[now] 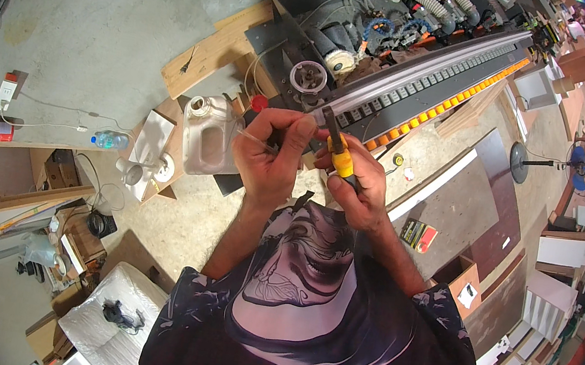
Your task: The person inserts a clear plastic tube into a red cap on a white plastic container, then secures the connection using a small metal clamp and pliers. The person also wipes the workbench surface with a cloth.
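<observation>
My left hand [274,149] is closed, thumb against the fingers, around a thin translucent strip [254,138] that looks like a piece of tube. Wrapped in my right hand [359,189] is a yellow-and-black handled tool [342,161]; its flat dark end points away from me, and its exact kind is unclear. Both hands are close together in front of my chest. Just beyond them stands a machine with a long row of orange pieces [431,112] along its edge. A round clear-topped cup [308,77] sits on its near left corner.
A whitish plastic jerrycan [203,143] stands left of my hands, near wooden boards [214,50]. Grey corrugated hoses [423,0] run over the machine. To the right are a small yellow-and-red box [418,236] and a blue fan [582,170]. A plastic-wrapped block [103,298] lies lower left.
</observation>
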Tool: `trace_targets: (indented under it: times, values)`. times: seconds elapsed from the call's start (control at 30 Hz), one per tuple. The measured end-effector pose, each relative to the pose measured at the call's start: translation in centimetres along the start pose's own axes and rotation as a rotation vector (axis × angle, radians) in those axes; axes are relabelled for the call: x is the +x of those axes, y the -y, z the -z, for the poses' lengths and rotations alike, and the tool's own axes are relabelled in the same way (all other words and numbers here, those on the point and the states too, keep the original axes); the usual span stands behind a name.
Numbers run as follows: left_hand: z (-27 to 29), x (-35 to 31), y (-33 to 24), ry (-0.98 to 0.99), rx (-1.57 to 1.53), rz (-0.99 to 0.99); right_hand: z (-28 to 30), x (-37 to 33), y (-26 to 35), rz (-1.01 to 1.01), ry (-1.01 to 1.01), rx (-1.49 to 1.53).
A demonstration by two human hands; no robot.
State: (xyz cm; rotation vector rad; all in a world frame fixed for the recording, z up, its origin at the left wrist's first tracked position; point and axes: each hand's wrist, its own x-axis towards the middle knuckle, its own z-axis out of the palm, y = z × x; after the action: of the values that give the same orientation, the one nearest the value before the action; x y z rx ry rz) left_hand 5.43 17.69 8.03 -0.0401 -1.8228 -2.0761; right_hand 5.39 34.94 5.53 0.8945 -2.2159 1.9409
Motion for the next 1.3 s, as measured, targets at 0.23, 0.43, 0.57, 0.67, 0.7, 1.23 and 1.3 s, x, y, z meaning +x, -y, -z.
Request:
trace_targets:
  times: [0.23,0.43,0.57,0.67,0.7,1.23,1.3]
  values:
    - [0.5,0.3,0.8,0.045,0.068,-0.034,0.1,-0.1,0.3,-0.124,0.011,0.159]
    - [-0.1,0.7,0.0,-0.019,0.016,0.031,0.4,0.0,0.3,-0.113,0.037,0.162]
    - [0.3,0.6,0.3,0.020,0.102,0.029,0.4,0.1,0.4,-0.129,0.062,0.196]
    - [0.5,0.5,0.5,0.036,0.082,0.056,0.3,0.3,0.6,-0.061,0.059,0.146]
    - [0.7,0.4,0.6,0.040,0.061,0.084,0.2,0.4,0.7,-0.027,0.055,0.116]
    - [0.5,0.3,-0.3,-0.031,-0.057,0.118,-0.1,0.6,1.8,0.023,-0.016,-0.330]
    - [0.4,0.2,-0.5,-0.045,-0.046,0.131,-0.1,0.3,1.6,0.023,-0.022,-0.316]
